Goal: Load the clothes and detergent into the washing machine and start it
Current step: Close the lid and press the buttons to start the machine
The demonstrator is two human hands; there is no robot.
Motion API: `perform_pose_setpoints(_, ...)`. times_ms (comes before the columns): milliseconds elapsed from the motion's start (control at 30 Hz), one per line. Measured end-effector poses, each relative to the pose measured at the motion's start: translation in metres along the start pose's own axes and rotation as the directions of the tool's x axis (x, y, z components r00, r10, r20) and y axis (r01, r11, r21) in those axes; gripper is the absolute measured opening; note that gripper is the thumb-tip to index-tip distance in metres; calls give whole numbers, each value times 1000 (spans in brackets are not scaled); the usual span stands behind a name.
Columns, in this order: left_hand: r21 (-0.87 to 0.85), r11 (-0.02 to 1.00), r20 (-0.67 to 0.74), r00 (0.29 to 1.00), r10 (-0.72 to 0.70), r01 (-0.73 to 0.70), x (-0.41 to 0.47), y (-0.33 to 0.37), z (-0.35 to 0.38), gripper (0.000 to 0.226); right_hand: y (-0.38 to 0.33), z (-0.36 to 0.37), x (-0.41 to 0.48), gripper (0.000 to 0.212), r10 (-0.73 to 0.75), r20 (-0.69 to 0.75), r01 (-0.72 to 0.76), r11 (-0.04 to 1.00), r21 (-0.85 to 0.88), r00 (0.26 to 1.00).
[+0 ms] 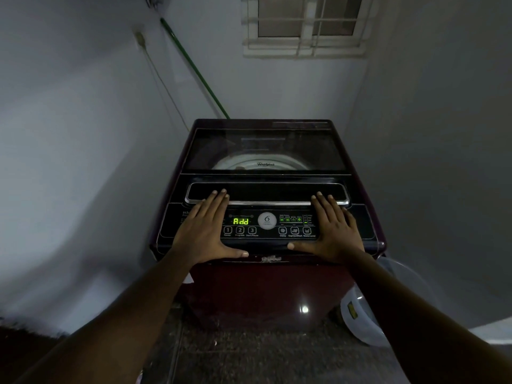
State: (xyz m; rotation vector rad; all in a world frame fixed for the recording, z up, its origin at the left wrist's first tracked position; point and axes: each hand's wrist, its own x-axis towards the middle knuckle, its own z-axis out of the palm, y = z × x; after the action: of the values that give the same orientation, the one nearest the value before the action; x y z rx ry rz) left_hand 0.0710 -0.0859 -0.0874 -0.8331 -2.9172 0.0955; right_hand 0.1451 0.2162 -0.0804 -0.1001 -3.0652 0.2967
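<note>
The maroon top-loading washing machine [266, 286] stands in the corner between pale walls. A barred window [304, 23] is high on the wall behind it. A green pole [196, 70] leans on the wall behind the machine's left rear corner, and a translucent plastic tub [360, 314] sits on the floor just beside its right side.

The machine's dark glass lid [266, 148] lies closed. A pale drum rim shows through it, but what is inside cannot be told.

At the machine's front edge, the left hand [205, 231] and right hand [333, 231] rest flat on the control panel [357, 225]. Their fingers are straight and gripping nothing, with fingertips reaching the lid handle [266, 192] and thumbs spread inward.

Between the hands, the green display [240, 221] reads "Add".
</note>
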Motion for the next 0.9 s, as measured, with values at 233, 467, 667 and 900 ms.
perform_pose_setpoints(233, 9, 1000, 3, 1000, -3, 3, 0, 0, -1, 147, 1, 0, 1, 136, 0, 4, 0, 1000, 1, 1000)
perform_pose_setpoints(467, -4, 1000, 5, 1000, -12, 12, 1, 0, -1, 147, 0, 0, 1, 136, 3, 2, -3, 1000, 8, 1000)
perform_pose_setpoints(667, -33, 999, -13, 1000, -10, 9, 0, 0, 0, 145, 0, -1, 0, 136, -2, 0, 2, 1000, 11, 1000)
perform_pose_setpoints(900, -26, 1000, -3, 1000, -13, 13, 0, 1, -1, 146, 0, 0, 0, 136, 1, 4, -1, 1000, 17, 1000)
